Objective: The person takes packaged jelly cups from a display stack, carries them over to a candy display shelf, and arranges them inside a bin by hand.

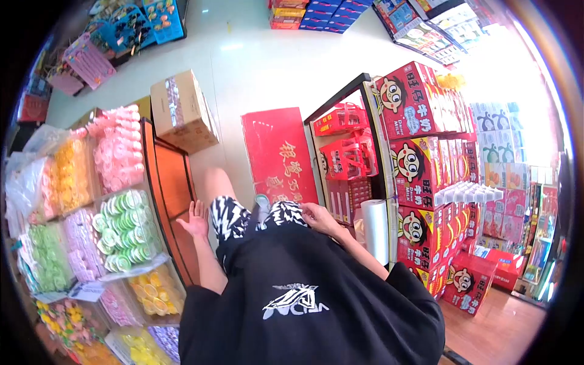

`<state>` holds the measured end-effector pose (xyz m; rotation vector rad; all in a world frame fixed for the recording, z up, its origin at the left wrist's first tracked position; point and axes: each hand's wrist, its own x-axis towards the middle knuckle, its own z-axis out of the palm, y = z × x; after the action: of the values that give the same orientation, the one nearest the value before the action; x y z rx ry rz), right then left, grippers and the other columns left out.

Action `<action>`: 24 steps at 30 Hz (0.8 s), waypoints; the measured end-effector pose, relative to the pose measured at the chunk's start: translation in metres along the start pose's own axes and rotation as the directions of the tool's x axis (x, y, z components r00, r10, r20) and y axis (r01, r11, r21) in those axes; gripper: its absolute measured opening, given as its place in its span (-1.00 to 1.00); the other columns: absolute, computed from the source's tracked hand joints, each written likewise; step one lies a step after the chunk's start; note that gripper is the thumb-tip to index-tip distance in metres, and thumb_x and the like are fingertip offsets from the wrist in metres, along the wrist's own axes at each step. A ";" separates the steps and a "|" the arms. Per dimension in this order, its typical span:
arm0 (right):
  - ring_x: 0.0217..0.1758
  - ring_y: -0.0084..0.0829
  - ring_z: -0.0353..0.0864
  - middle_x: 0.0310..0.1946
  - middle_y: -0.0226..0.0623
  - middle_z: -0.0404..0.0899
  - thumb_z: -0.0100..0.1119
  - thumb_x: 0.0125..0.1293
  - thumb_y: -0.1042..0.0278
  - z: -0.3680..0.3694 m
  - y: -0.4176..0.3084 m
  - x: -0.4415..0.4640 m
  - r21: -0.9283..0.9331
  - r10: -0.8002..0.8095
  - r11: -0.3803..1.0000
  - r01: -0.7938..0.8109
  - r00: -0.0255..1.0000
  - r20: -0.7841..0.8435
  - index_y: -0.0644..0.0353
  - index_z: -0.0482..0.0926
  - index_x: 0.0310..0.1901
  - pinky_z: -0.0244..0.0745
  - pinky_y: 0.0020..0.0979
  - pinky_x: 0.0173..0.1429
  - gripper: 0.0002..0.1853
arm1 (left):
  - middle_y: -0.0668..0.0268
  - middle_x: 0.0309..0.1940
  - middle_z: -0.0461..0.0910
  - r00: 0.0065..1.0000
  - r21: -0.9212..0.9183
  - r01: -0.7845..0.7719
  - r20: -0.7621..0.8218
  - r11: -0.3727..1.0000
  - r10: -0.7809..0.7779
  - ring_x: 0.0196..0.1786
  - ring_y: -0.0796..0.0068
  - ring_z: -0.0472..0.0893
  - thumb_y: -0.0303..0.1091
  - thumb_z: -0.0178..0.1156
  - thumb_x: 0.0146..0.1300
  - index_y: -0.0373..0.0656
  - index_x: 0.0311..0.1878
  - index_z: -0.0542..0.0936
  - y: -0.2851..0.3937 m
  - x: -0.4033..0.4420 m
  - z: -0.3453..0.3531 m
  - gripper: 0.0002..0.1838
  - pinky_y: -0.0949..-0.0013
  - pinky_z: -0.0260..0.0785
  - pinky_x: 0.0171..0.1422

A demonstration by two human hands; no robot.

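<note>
My left hand [196,220] is raised beside my left thigh, its fingers spread and nothing in it. The orange-brown side panel of a display stand [173,176] is the nearest thing to it. Over my right thigh, by the patterned shorts [285,212], hangs my right hand [321,219], loosely bent, with no object visible in it. A roll of clear plastic bags or film [375,231] stands to the right of that forearm. On the floor ahead lies a flat red cardboard sheet [280,152] with yellow Chinese writing.
Clear bins of wrapped sweets [125,228] fill the stand on my left. A taped cardboard box [182,112] stands beyond it. Red milk cartons [417,164] are stacked high on my right, beside a black-framed shelf [337,97]. More stacked goods [331,13] stand at the far end.
</note>
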<state>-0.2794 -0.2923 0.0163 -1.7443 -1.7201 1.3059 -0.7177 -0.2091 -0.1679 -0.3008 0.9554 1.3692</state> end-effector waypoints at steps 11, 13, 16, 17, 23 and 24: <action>-0.06 -0.21 0.68 -0.17 -0.12 0.66 0.24 0.31 0.37 0.049 -0.072 0.097 0.097 -0.050 0.994 0.057 0.995 -0.083 0.29 0.54 0.11 0.57 -0.23 0.06 -0.64 | 0.27 0.05 0.70 0.913 0.915 -0.130 0.260 0.382 -0.313 0.01 0.49 0.56 0.40 -0.32 0.49 -0.18 0.34 0.45 0.008 0.044 0.129 -0.17 0.37 0.34 0.08; -0.11 -0.19 0.69 -0.19 -0.09 0.65 0.22 0.32 0.39 0.059 -0.091 0.107 0.101 -0.102 0.989 0.108 0.993 -0.063 0.30 0.55 0.11 0.58 -0.25 0.01 -0.65 | 0.22 0.07 0.68 0.893 0.929 -0.101 0.243 0.357 -0.380 0.08 0.45 0.57 0.36 -0.26 0.50 -0.17 0.35 0.45 -0.002 0.008 0.138 -0.22 0.37 0.36 0.14; -0.12 -0.17 0.69 -0.19 -0.05 0.63 0.21 0.33 0.38 0.069 -0.118 0.120 0.060 -0.153 0.985 0.163 0.978 -0.143 0.31 0.54 0.11 0.58 -0.26 0.00 -0.65 | 0.19 0.18 0.60 0.755 0.962 -0.153 0.262 0.227 -0.601 0.17 0.35 0.56 0.23 -0.25 0.57 -0.21 0.39 0.40 0.012 -0.007 0.152 -0.29 0.29 0.32 0.31; -0.09 -0.16 0.68 -0.18 -0.03 0.62 0.22 0.33 0.40 0.071 -0.130 0.118 0.071 -0.127 0.988 0.140 0.978 -0.163 0.31 0.53 0.12 0.57 -0.26 0.02 -0.64 | 0.19 0.17 0.60 0.737 0.950 -0.216 0.311 0.227 -0.600 0.18 0.35 0.55 0.20 -0.24 0.58 -0.21 0.39 0.40 0.016 -0.010 0.161 -0.32 0.29 0.33 0.31; -0.11 -0.25 0.67 -0.17 -0.10 0.62 0.24 0.34 0.46 0.084 -0.160 0.113 0.119 -0.136 0.975 0.186 0.929 -0.343 0.31 0.52 0.15 0.56 -0.30 -0.01 -0.63 | 0.14 0.13 0.61 0.626 0.893 -0.358 0.446 0.273 -0.640 0.22 0.35 0.53 0.07 -0.16 0.61 -0.31 0.36 0.39 0.022 -0.015 0.203 -0.39 0.26 0.31 0.38; -0.11 -0.25 0.67 -0.17 -0.10 0.62 0.24 0.33 0.47 0.083 -0.165 0.110 0.112 -0.133 0.976 0.187 0.919 -0.372 0.31 0.52 0.15 0.56 -0.31 -0.01 -0.63 | 0.14 0.13 0.60 0.598 0.883 -0.378 0.461 0.276 -0.655 0.22 0.35 0.53 0.07 -0.16 0.61 -0.31 0.36 0.39 0.018 -0.015 0.208 -0.39 0.26 0.31 0.38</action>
<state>-0.4607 -0.1876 0.0657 -1.6031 -1.4828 0.9410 -0.6501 -0.0718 -0.0246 1.1353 0.7366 0.3137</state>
